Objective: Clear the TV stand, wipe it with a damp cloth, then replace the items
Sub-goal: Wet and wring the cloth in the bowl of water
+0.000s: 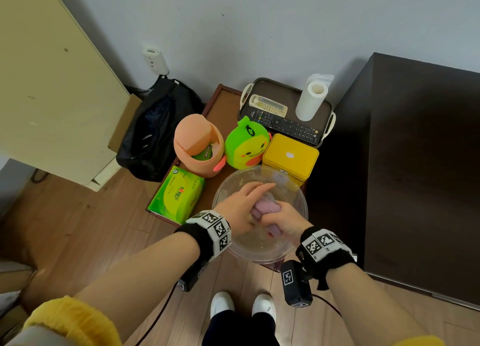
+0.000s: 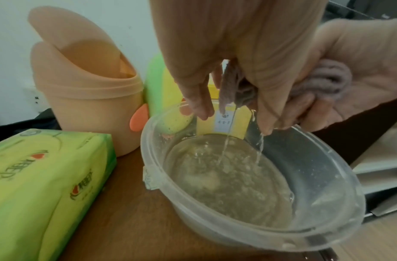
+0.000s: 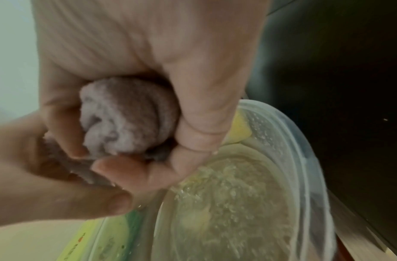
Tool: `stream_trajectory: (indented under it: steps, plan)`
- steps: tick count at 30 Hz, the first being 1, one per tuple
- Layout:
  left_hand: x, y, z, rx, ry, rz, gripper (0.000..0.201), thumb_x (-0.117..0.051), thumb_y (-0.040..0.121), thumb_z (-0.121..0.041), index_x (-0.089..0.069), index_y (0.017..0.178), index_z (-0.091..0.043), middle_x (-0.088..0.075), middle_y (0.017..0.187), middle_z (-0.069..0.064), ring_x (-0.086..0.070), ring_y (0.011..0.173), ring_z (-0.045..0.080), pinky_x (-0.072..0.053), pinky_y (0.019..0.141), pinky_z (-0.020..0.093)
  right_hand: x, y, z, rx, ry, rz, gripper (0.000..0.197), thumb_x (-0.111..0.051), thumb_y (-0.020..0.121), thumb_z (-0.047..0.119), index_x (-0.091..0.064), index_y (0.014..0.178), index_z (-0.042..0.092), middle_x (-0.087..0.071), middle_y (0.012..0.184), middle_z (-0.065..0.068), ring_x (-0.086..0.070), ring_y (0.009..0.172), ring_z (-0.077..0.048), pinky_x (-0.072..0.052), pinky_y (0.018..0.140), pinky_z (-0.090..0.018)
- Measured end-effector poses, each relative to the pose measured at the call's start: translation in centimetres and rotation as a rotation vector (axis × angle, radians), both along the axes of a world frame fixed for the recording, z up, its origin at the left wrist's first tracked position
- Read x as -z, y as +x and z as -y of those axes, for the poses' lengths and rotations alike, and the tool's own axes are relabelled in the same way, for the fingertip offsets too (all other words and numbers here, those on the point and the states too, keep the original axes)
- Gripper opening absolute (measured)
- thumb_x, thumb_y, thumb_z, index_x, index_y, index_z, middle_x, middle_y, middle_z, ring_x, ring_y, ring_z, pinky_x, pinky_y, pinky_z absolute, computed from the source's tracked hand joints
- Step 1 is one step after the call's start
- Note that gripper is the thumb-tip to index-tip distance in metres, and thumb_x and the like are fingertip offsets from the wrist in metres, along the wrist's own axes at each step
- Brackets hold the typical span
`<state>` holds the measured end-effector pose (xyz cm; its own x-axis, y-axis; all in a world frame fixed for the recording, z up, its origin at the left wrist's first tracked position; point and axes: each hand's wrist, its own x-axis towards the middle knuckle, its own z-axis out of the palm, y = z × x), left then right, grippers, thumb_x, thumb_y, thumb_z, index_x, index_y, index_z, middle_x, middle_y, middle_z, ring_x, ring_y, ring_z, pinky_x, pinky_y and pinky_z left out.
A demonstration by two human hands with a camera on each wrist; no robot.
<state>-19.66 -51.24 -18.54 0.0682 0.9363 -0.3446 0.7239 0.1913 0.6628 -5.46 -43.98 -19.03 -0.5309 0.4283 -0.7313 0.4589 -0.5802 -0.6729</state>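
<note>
A: What are the hands doing?

B: Both are wringing the purple cloth (image 1: 265,208) over the clear bowl (image 1: 301,197). The left hand (image 1: 242,205) is curling round one end, the right hand (image 1: 287,222) is clenching round the other, and thin streams of water are running down from it into the bowl.

A: Why hold it above the bowl?

B: So the drips are landing in the water and not on the side table (image 1: 220,96). I'd judge the cloth is being brought to damp rather than soaking.

A: Where is the bowl sitting?

B: At the near edge of the side table, hanging slightly over it, close beside the dark TV stand (image 1: 420,164) on the right.

A: And the stand's things?

B: They seem to be waiting on the side table: a tray (image 1: 270,89) at the far right corner is carrying two remotes (image 1: 285,123) and a paper roll (image 1: 310,100). In front of it are sitting a peach bin (image 1: 197,143), a green toy (image 1: 246,143) and a yellow tin (image 1: 291,154), with a tissue pack (image 1: 176,192) at the near left corner.

A: So the stand is cleared?

B: What's showing of its top is bare, so wiping looks like the coming step.
</note>
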Motion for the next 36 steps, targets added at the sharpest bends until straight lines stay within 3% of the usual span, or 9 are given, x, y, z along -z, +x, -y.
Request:
stream_trajectory:
  steps: [4, 7, 11, 15, 18, 21, 26, 30, 36]
  plan:
    - [-0.6, 0.2, -0.7, 0.023, -0.009, -0.017, 0.079, -0.067, 0.077, -0.013, -0.030, 0.145, -0.032, -0.043, 0.139, 0.001, -0.052, 0.120, 0.026, -0.043, 0.099, 0.042, -0.7, -1.0, 0.4, -0.106, 0.067, 0.015, 0.021, -0.060, 0.071, -0.012, -0.057, 0.087, 0.001, -0.054, 0.058, -0.008, -0.053, 0.044, -0.015, -0.040, 0.041, -0.022]
    - [-0.8, 0.4, -0.8, 0.074, -0.034, -0.107, 0.067, -0.071, 0.077, -0.027, -0.042, 0.138, -0.026, -0.050, 0.127, 0.003, -0.057, 0.111, 0.030, -0.046, 0.093, 0.043, -1.3, -1.4, 0.5, -0.229, 0.163, 0.040, 0.020, -0.063, 0.067, -0.005, -0.063, 0.086, -0.001, -0.059, 0.068, -0.014, -0.059, 0.059, -0.023, -0.047, 0.054, -0.032]
    - [-1.4, 0.6, -1.4, 0.098, -0.086, -0.273, 0.055, -0.068, 0.081, -0.026, -0.043, 0.129, -0.016, -0.051, 0.117, 0.010, -0.057, 0.104, 0.037, -0.048, 0.084, 0.047, -2.1, -1.8, 0.3, -0.348, 0.309, 0.108, 0.023, -0.066, 0.075, -0.002, -0.059, 0.072, 0.020, -0.057, 0.060, 0.002, -0.053, 0.049, -0.008, -0.043, 0.047, -0.022]
    - [-1.8, 1.0, -1.8, 0.127, -0.107, -0.429, 0.038, -0.058, 0.088, -0.018, -0.041, 0.121, -0.010, -0.054, 0.116, 0.013, -0.057, 0.106, 0.037, -0.043, 0.076, 0.042, -2.3, -2.3, 0.4, -0.629, 0.615, 0.245, 0.018, -0.064, 0.082, 0.018, -0.063, 0.098, 0.011, -0.065, 0.087, -0.010, -0.063, 0.079, -0.026, -0.050, 0.068, -0.032]
    - [-1.9, 1.3, -1.7, 0.117, -0.121, -0.491, 0.027, -0.053, 0.092, -0.020, -0.043, 0.115, -0.009, -0.059, 0.113, 0.013, -0.059, 0.104, 0.038, -0.041, 0.070, 0.039, -1.9, -2.5, 0.3, -0.699, 0.719, 0.342, 0.021, -0.058, 0.085, 0.028, -0.060, 0.097, 0.010, -0.067, 0.095, -0.014, -0.062, 0.088, -0.035, -0.042, 0.068, -0.031]
    - [-1.9, 1.5, -1.6, 0.112, -0.140, -0.522, 0.022, -0.045, 0.096, -0.023, -0.047, 0.113, -0.009, -0.063, 0.111, 0.013, -0.061, 0.103, 0.037, -0.042, 0.072, 0.038, -1.8, -2.8, 0.5, -0.753, 0.752, 0.397, 0.017, -0.054, 0.086, 0.032, -0.057, 0.086, 0.015, -0.067, 0.093, -0.012, -0.063, 0.087, -0.035, -0.038, 0.066, -0.029]
    - [-2.8, 1.4, -1.6, 0.152, -0.222, -0.541, 0.020, -0.048, 0.091, -0.019, -0.062, 0.105, -0.014, -0.066, 0.112, 0.013, -0.061, 0.106, 0.035, -0.046, 0.081, 0.036, -2.0, -3.2, 0.8, -0.839, 0.715, 0.451, 0.023, -0.057, 0.084, 0.031, -0.065, 0.088, 0.010, -0.067, 0.093, -0.014, -0.062, 0.087, -0.034, -0.045, 0.069, -0.031]
    - [-3.1, 1.3, -1.6, 0.160, -0.265, -0.574, 0.024, -0.047, 0.092, -0.020, -0.066, 0.105, -0.014, -0.066, 0.112, 0.013, -0.062, 0.105, 0.033, -0.043, 0.077, 0.032, -1.5, -3.6, 0.8, -0.855, 0.697, 0.493, 0.017, -0.056, 0.080, 0.028, -0.058, 0.073, 0.013, -0.063, 0.080, -0.011, -0.061, 0.075, -0.029, -0.044, 0.061, -0.031]
    - [-2.8, 1.3, -1.9, 0.173, -0.285, -0.600, 0.022, -0.056, 0.087, -0.023, -0.067, 0.103, -0.013, -0.068, 0.108, 0.010, -0.064, 0.101, 0.032, -0.038, 0.070, 0.031, -2.1, -3.7, 0.8, -0.829, 0.759, 0.576, 0.014, -0.062, 0.080, 0.024, -0.063, 0.088, 0.013, -0.063, 0.091, -0.010, -0.064, 0.089, -0.032, -0.051, 0.070, -0.034]
